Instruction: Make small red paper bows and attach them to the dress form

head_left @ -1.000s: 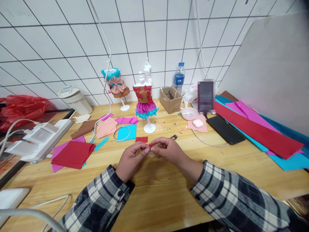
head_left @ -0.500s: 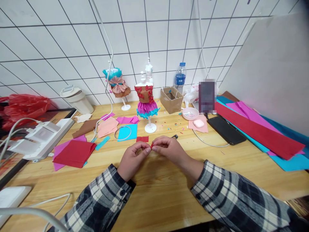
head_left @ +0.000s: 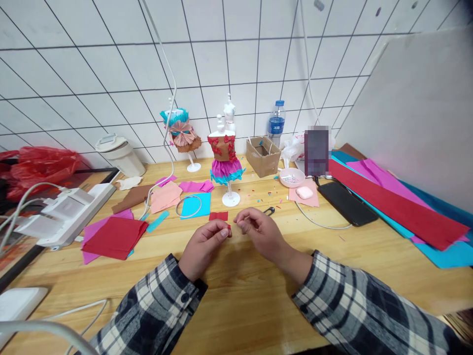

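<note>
My left hand (head_left: 205,244) pinches a tiny red paper piece (head_left: 229,227) between thumb and forefinger, low over the wooden table (head_left: 236,296). My right hand (head_left: 258,231) sits a little to its right, fingers curled in, apart from the red piece and holding nothing that I can see. Just beyond the hands lies a small red paper rectangle (head_left: 218,216). Behind that stands a small mannequin (head_left: 225,162) in a brown, red-bowed top and a pink and teal skirt.
A stack of red paper squares (head_left: 114,236) and a white power strip (head_left: 70,209) lie at the left. A second dressed mannequin (head_left: 182,135), a cardboard box (head_left: 263,155), a water bottle (head_left: 276,118), a pink dish (head_left: 291,176), a black phone (head_left: 345,203) and long paper sheets (head_left: 399,207) fill the back and right.
Both hands pinched the red piece together before. Now my right hand has let go and drawn slightly right, leaving the piece in my left hand. The view has tilted up a little.
</note>
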Available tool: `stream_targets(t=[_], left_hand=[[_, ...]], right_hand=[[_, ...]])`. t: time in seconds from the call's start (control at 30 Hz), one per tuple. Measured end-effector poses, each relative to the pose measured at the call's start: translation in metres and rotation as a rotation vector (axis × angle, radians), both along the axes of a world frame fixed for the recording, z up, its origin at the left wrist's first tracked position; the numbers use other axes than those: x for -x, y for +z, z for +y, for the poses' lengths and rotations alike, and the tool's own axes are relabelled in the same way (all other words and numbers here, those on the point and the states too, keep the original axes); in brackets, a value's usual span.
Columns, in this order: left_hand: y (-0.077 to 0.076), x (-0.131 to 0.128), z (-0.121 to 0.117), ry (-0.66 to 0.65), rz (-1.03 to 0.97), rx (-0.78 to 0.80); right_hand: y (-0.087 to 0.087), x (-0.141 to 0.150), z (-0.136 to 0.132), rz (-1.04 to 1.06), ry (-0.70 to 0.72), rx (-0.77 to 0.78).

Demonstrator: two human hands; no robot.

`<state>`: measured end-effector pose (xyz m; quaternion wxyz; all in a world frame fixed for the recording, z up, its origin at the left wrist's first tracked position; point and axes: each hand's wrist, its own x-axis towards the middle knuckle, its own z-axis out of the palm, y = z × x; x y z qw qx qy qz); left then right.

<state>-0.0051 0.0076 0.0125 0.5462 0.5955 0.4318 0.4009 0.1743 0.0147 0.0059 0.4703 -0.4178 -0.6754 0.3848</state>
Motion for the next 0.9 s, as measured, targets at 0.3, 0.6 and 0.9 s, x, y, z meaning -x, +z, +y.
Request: stream_targets(t=[0.3, 0.6, 0.9], left_hand=[[0.001, 0.0, 0.001, 0.156, 0.397, -0.333], [0.002, 0.001, 0.0, 0.123, 0.422, -0.333], [0.004, -0.001, 0.0, 0.074, 0.393, -0.221]], right_hand=[[-0.002, -0.017, 0.014, -0.324, -0.127, -0.093], [0.003, -0.002, 0.002, 0.035, 0.033, 0.18], [0.001, 0.0, 0.002, 0.151, 0.097, 0.312]])
